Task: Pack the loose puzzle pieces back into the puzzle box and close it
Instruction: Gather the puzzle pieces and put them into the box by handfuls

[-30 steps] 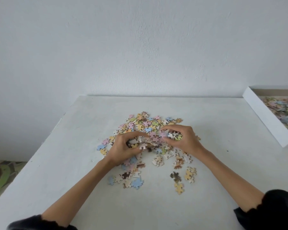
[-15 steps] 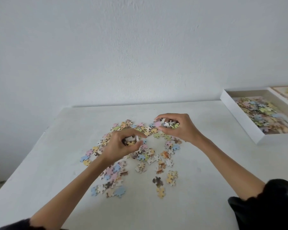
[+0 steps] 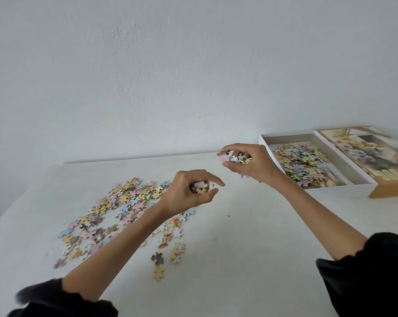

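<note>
Two handfuls of puzzle pieces (image 3: 235, 158) are clutched, one per hand: left hand (image 3: 189, 191) above the loose pile (image 3: 124, 202), right hand (image 3: 250, 165) just beside one open puzzle box (image 3: 265, 140).

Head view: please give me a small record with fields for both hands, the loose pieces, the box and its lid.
left hand: grips a handful of puzzle pieces, lifted above the white table
right hand: grips another handful, just left of the puzzle box
loose pieces: many scattered on the table's left part
puzzle box: open, partly filled with pieces
lid: off, picture side up, beside the box on its right
task state: packing not finished, box not closed
</note>
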A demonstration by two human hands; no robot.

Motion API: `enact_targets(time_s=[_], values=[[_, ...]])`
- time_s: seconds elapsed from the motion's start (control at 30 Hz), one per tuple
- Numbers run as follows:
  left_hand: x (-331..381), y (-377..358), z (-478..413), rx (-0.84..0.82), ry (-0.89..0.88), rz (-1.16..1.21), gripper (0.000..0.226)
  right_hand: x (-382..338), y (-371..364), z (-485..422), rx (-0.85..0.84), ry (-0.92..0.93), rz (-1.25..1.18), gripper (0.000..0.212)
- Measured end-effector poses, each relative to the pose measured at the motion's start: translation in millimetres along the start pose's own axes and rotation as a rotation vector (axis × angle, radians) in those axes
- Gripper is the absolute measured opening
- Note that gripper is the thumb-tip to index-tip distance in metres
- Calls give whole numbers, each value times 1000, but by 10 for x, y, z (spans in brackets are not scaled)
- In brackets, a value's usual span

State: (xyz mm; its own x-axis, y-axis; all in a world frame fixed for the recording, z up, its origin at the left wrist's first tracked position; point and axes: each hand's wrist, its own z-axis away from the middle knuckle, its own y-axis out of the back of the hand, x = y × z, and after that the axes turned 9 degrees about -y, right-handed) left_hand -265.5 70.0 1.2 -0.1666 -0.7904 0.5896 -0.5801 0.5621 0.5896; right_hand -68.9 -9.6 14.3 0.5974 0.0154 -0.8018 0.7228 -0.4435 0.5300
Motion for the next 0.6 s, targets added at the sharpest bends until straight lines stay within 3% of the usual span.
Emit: enact_targets(time_s=[0.6], values=[[228,-1755,-1438,-59,-115,97,16,1188,1780,5,147,-146,182,36]])
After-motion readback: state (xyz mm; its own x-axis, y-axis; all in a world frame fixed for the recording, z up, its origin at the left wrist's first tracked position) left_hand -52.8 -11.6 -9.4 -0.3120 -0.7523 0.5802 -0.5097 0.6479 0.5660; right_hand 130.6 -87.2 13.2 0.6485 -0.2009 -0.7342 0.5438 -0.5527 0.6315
